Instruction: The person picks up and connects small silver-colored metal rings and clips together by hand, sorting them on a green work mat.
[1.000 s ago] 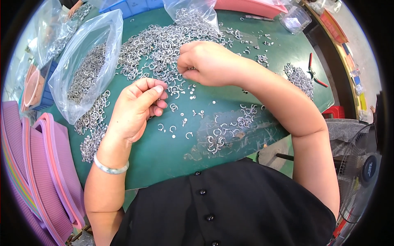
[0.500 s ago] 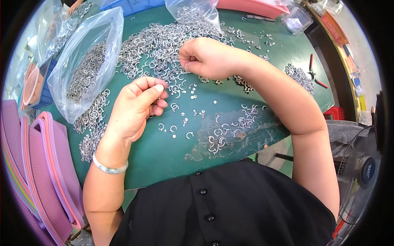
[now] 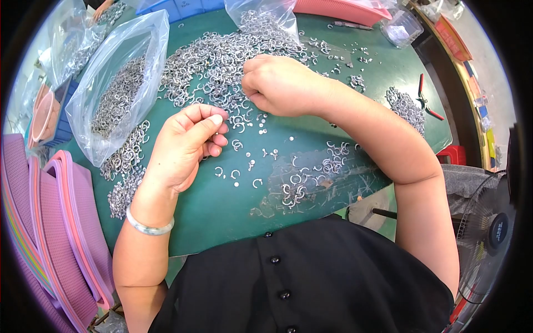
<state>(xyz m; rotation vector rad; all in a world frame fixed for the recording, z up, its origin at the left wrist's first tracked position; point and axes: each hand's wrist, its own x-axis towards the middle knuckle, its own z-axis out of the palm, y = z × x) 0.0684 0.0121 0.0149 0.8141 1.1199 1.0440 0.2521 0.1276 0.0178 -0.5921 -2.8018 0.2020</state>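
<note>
Left of centre, the left hand (image 3: 191, 141) has thumb and forefinger pressed together; any piece between them is too small to tell. Above, the pile of metal rings (image 3: 194, 64) stretches sideways across the upper-middle surface (image 3: 222, 222). The right hand (image 3: 280, 86), nearer, overlaps its lower-right edge, fingers curled, tips hidden.

The fingertips of the right hand (image 3: 277, 83) are curled under and concealed; their contents cannot be determined. Any part pinched in the left hand (image 3: 186, 139) is too small to identify. The upper edge truncates the blue bin (image 3: 180, 6) and pink tray (image 3: 338, 8). The fisheye rim crops the fan (image 3: 488, 250) and purple baskets (image 3: 78, 216).
</note>
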